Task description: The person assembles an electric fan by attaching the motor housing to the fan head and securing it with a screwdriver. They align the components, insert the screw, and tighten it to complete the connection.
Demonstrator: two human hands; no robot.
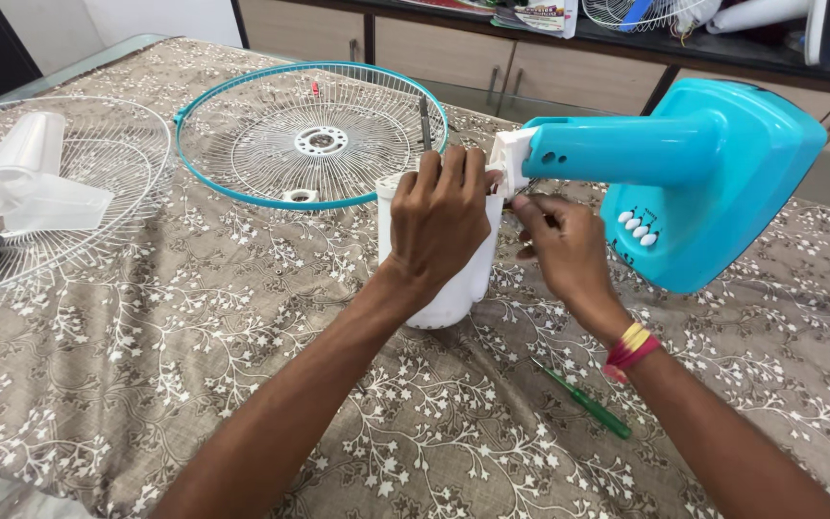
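White plastic fan motor cover (453, 288) stands upright on the flowery cloth, under the left hand (439, 216).
The left hand is wrapped around its top; the right hand (564, 250) pinches something small beside it, below the blue fan neck (617, 149), which lies sideways.

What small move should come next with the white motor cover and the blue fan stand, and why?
Probably keep the left hand clamped on the white motor cover while the right hand works the small part at the joint with the blue stand. The right fingers are pinched right at that joint, and the green screwdriver lies unused on the tablecloth, so the piece seems not yet ready for the tool.
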